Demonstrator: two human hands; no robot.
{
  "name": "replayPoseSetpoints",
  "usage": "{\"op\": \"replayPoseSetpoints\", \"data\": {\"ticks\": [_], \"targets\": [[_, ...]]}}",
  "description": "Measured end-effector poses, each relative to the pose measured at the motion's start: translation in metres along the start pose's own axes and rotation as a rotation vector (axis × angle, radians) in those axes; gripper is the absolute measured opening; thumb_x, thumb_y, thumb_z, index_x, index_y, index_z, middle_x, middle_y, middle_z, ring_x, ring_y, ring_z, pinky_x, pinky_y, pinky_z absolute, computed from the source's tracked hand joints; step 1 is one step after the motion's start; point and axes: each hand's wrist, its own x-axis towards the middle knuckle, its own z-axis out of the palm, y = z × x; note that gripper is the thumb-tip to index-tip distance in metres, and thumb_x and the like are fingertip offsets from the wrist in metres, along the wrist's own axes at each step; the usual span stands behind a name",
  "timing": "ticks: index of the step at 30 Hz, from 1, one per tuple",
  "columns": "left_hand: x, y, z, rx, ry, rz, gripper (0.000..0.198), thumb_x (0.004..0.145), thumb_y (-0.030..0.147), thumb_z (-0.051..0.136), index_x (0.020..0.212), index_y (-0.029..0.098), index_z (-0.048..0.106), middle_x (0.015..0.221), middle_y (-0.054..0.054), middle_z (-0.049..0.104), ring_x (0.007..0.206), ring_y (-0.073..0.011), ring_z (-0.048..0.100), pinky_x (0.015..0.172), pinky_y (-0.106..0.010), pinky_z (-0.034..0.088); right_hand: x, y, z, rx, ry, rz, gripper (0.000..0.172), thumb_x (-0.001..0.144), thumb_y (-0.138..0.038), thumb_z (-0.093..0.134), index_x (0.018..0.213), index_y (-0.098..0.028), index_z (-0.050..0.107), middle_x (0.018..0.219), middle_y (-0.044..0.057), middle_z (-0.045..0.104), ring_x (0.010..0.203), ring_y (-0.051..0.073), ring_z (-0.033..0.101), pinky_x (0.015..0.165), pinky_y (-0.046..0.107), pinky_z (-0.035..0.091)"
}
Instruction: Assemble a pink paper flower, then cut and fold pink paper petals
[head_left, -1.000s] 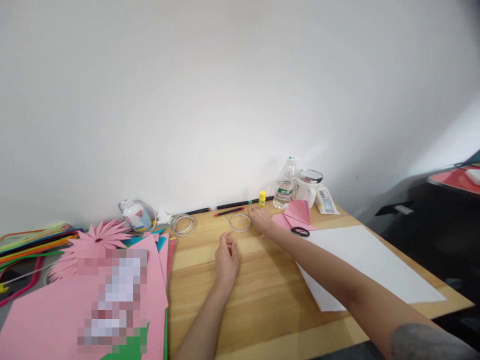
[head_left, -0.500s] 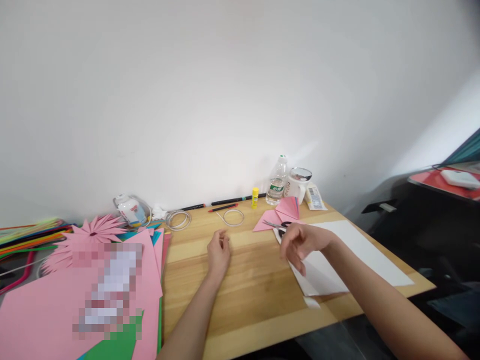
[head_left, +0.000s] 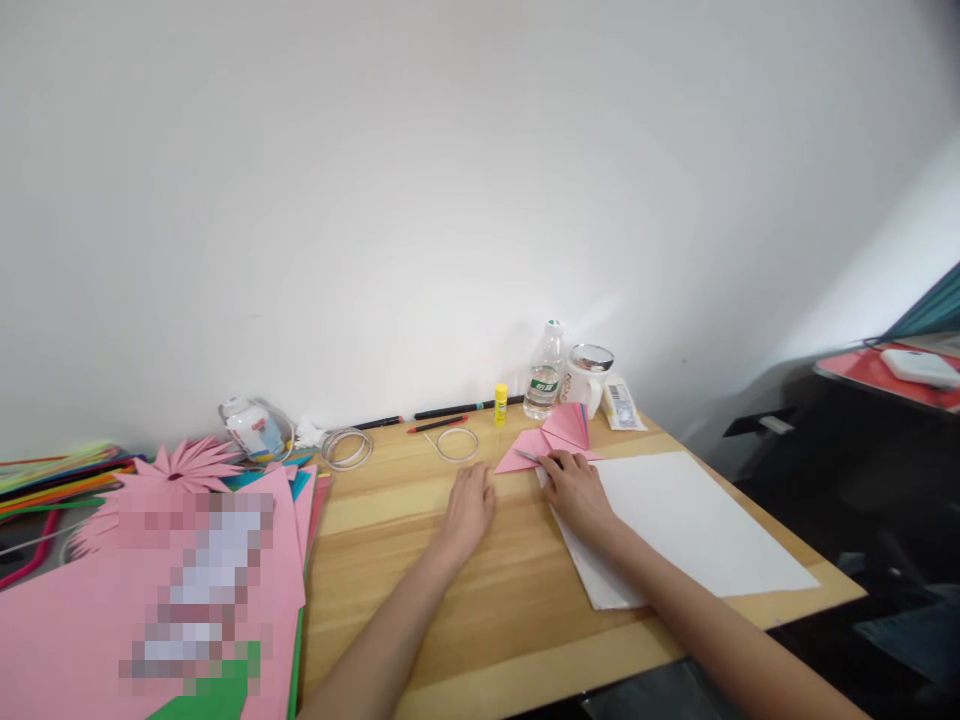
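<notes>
Straight ahead in the head view, the left hand (head_left: 469, 505) lies palm down on the bare wood of the table (head_left: 480, 610). Its fingers are stretched out and close together, and it holds nothing. Just to its right, the right hand (head_left: 579, 492) also lies palm down, across the far left corner of a white paper sheet (head_left: 697, 530) that spreads away to that hand's right. Under it are the scissors (head_left: 529, 457): the handles are covered, and the metal blades stick out past the fingertips toward the left. Whether the fingers grip the handles cannot be told. The blade tips rest on the folded pink paper (head_left: 564, 428) just beyond the right hand's fingertips. Beyond the left hand's fingertips a small wire ring (head_left: 457, 444) lies flat, with a red pencil (head_left: 437, 425) and a yellow glue stick (head_left: 500, 404) farther on. Farther beyond the right hand, against the wall, stand a water bottle (head_left: 545, 372) and a white mug (head_left: 589, 375). Well off to the left of the left hand are a coil of wire (head_left: 346, 448), a pink paper flower (head_left: 191, 462) and a stack of pink paper sheets (head_left: 90, 620).
</notes>
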Motion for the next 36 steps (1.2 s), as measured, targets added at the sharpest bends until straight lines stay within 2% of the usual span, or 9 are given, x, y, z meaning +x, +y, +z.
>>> {"op": "replayPoseSetpoints", "data": {"ticks": [5,9,12,15,18,23,28,31,36], "targets": [[0.035,0.026,0.024,0.137,-0.036,-0.112,0.019,0.075,0.011,0.052,0.092,0.01,0.058,0.091,-0.014,0.062,0.097,-0.0266,0.054,0.085,-0.039,0.04,-0.003,-0.006,0.01,-0.061,0.064,0.091,0.047,0.076,-0.009,0.045,0.122,-0.018,0.048,0.106,0.014,0.052,0.094,0.028,0.043,0.074,0.036,0.034],[0.048,0.044,0.036,0.182,-0.035,-0.225,0.02,0.071,0.012,0.058,0.09,0.006,0.059,0.094,-0.021,0.061,0.1,-0.0321,0.053,0.084,-0.042,0.038,-0.002,-0.005,0.009,-0.065,0.068,0.109,0.032,0.077,-0.01,0.046,0.106,-0.019,0.057,0.102,0.013,0.052,0.094,0.027,0.042,0.07,0.033,0.034],[0.052,0.046,0.037,0.161,-0.041,-0.31,0.023,0.066,0.016,0.064,0.086,0.005,0.061,0.09,-0.023,0.062,0.094,-0.0356,0.056,0.076,-0.042,0.042,-0.002,-0.004,0.01,-0.051,0.077,0.11,0.024,0.076,-0.009,0.045,0.096,-0.015,0.058,0.098,0.013,0.054,0.094,0.027,0.043,0.068,0.033,0.034],[0.057,0.04,0.034,0.086,-0.068,-0.374,0.02,0.056,0.021,0.072,0.07,0.011,0.063,0.073,-0.015,0.065,0.08,-0.0345,0.062,0.064,-0.038,0.044,-0.003,0.0,0.011,-0.022,0.097,0.092,0.029,0.074,-0.007,0.045,0.1,-0.015,0.057,0.098,0.012,0.055,0.095,0.027,0.043,0.069,0.033,0.034],[0.061,0.033,0.028,-0.034,-0.072,-0.393,0.015,0.054,0.021,0.071,0.052,0.016,0.057,0.053,-0.004,0.06,0.065,-0.0268,0.063,0.056,-0.032,0.045,-0.004,0.004,0.011,0.014,0.125,0.063,0.034,0.073,-0.007,0.045,0.104,-0.016,0.056,0.1,0.012,0.056,0.097,0.026,0.043,0.071,0.032,0.036],[0.054,0.036,-0.002,-0.299,0.028,-0.329,0.009,0.066,0.022,0.061,0.063,0.016,0.056,0.057,-0.001,0.063,0.058,-0.0181,0.064,0.05,-0.025,0.047,-0.005,0.01,0.009,0.09,0.153,-0.007,0.028,0.073,-0.006,0.046,0.093,-0.018,0.061,0.096,0.009,0.06,0.094,0.023,0.046,0.074,0.03,0.038],[0.024,0.051,-0.066,-0.556,0.119,-0.186,0.031,0.081,0.039,0.047,0.1,0.015,0.051,0.09,-0.01,0.069,0.066,-0.0174,0.067,0.059,-0.029,0.053,-0.004,0.014,0.01,0.164,0.179,-0.064,0.021,0.079,-0.014,0.047,0.093,-0.018,0.063,0.093,0.009,0.061,0.092,0.024,0.047,0.077,0.033,0.04],[0.01,0.048,-0.096,-0.836,0.196,-0.06,0.036,0.078,0.041,0.054,0.102,0.014,0.053,0.098,-0.014,0.068,0.068,-0.0198,0.068,0.066,-0.033,0.053,-0.003,0.016,0.012,0.204,0.186,-0.118,0.019,0.082,-0.02,0.048,0.092,-0.015,0.063,0.093,0.012,0.061,0.092,0.025,0.048,0.08,0.037,0.041],[0.001,0.022,-0.11,-1.011,0.266,-0.213,0.032,0.07,0.035,0.065,0.092,0.013,0.059,0.099,-0.014,0.069,0.075,-0.0217,0.068,0.069,-0.033,0.053,-0.003,0.011,0.005,0.28,0.118,-0.343,0.017,0.084,-0.018,0.046,0.086,-0.019,0.063,0.093,0.008,0.061,0.092,0.02,0.053,0.08,0.033,0.045]]}}
